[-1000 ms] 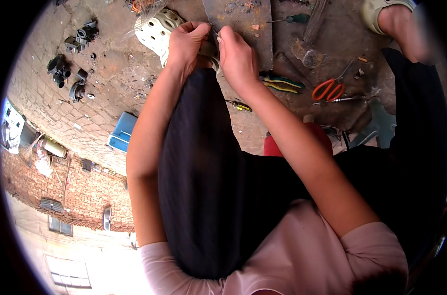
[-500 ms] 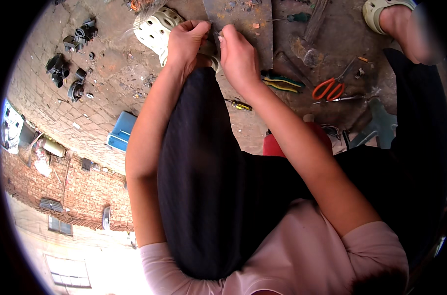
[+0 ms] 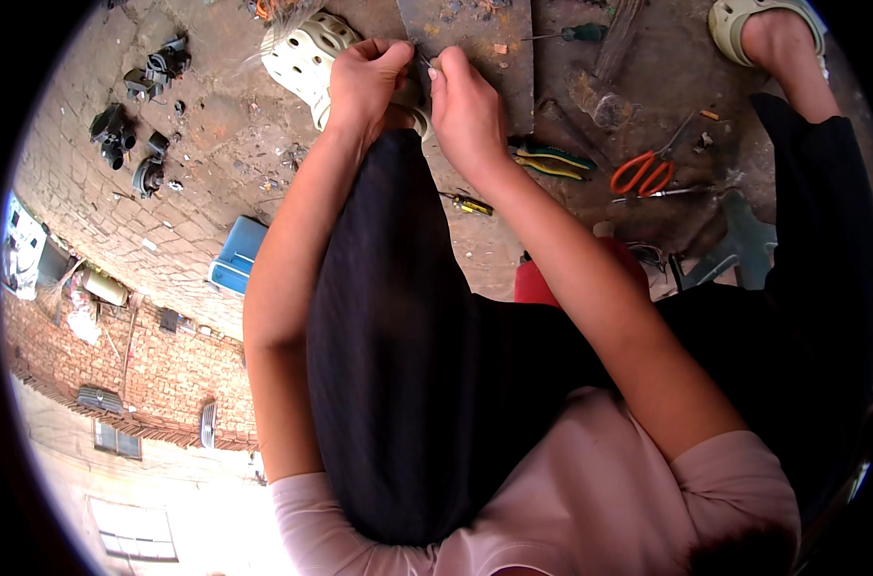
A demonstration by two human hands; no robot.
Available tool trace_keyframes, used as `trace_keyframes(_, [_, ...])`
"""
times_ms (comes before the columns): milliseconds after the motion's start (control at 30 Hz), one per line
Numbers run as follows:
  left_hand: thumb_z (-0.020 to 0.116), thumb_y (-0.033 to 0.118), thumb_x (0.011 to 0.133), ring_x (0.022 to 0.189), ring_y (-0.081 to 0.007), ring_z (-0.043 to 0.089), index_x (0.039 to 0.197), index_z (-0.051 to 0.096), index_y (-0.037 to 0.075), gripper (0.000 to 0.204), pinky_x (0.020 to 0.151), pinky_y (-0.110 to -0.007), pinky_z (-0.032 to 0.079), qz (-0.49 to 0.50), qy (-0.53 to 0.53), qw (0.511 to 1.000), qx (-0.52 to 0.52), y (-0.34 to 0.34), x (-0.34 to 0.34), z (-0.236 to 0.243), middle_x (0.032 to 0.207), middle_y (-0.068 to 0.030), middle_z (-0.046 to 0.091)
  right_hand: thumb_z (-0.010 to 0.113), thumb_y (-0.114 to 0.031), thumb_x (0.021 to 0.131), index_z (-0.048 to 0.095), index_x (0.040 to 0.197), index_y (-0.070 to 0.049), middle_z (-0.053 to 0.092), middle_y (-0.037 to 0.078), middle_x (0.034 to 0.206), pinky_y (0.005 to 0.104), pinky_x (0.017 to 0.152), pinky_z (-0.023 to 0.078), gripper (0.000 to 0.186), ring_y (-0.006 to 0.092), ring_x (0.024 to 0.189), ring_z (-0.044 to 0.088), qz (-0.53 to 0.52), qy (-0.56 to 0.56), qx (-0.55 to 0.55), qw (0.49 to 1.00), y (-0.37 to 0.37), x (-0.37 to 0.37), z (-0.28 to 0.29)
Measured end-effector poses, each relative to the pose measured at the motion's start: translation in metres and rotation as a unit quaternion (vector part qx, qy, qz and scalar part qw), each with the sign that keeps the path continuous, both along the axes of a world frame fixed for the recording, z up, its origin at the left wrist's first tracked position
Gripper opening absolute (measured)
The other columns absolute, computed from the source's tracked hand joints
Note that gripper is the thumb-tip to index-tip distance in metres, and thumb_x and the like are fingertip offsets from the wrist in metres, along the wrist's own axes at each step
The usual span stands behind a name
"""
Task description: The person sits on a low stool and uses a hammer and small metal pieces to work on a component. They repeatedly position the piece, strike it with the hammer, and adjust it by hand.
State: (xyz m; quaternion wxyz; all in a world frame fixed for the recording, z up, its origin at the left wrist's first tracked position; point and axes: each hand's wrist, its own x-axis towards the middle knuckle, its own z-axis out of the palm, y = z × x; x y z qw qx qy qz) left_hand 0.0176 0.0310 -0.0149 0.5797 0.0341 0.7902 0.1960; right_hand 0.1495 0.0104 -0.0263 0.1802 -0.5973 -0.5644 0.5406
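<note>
My left hand (image 3: 364, 91) is closed in a pinch over the pale clog (image 3: 302, 62) on my left foot, at the edge of a flat metal plate (image 3: 504, 86). Just right of it, my right hand (image 3: 465, 110) is also closed, its thumb and finger pinched at a thin piece too small to name between the hands. Below the right hand lie yellow-and-green pliers (image 3: 552, 168), orange-handled scissors (image 3: 638, 178) and a yellow screwdriver (image 3: 470, 205). A dark green-handled screwdriver (image 3: 582, 35) rests beside the plate.
Several black parts (image 3: 115, 134) are scattered on the paved ground to the left, with a blue plastic container (image 3: 240, 254) below them. A red seat (image 3: 542, 278) is under me. My right foot in a clog (image 3: 763, 38) is at top right. A wall with windows (image 3: 134, 528) shows lower left.
Both hands stay pinched in nearly the same place, my right hand shifted very slightly right and up. My right ankle now shows more clearly at the upper right.
</note>
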Motion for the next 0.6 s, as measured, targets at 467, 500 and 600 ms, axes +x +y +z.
trace_keyframes(467, [0.068,0.019,0.087,0.06,-0.0087,0.051,0.084,0.062,0.002,0.017,0.055,-0.025,0.045,0.022,-0.014,1.0,-0.014,0.001,0.001,-0.001,0.07,0.0002,0.056,0.054,-0.011,0.095,0.045,0.099,-0.005,0.059,0.024,0.08,0.0517,0.062,0.044,0.012,0.0477,0.08,0.058,-0.012,0.03,0.012,0.999,0.001,0.001,-0.005])
trace_keyframes(500, [0.068,0.018,0.087,0.06,-0.0086,0.051,0.084,0.062,0.002,0.017,0.055,-0.024,0.045,0.021,-0.014,1.0,-0.003,-0.001,0.0,-0.003,0.07,0.0001,0.057,0.054,-0.011,0.095,0.045,0.098,-0.005,0.06,0.024,0.08,0.0517,0.062,0.044,0.012,0.0477,0.08,0.058,-0.008,0.025,0.008,1.0,0.001,0.001,-0.005])
trace_keyframes(600, [0.068,0.018,0.087,0.06,-0.0086,0.051,0.084,0.063,0.002,0.017,0.056,-0.023,0.044,0.019,-0.016,1.0,0.013,-0.005,-0.003,-0.008,0.071,0.0001,0.057,0.054,-0.011,0.095,0.044,0.098,-0.005,0.06,0.023,0.082,0.0516,0.063,0.044,0.012,0.0476,0.081,0.057,0.003,0.012,-0.001,1.0,0.002,0.001,-0.004])
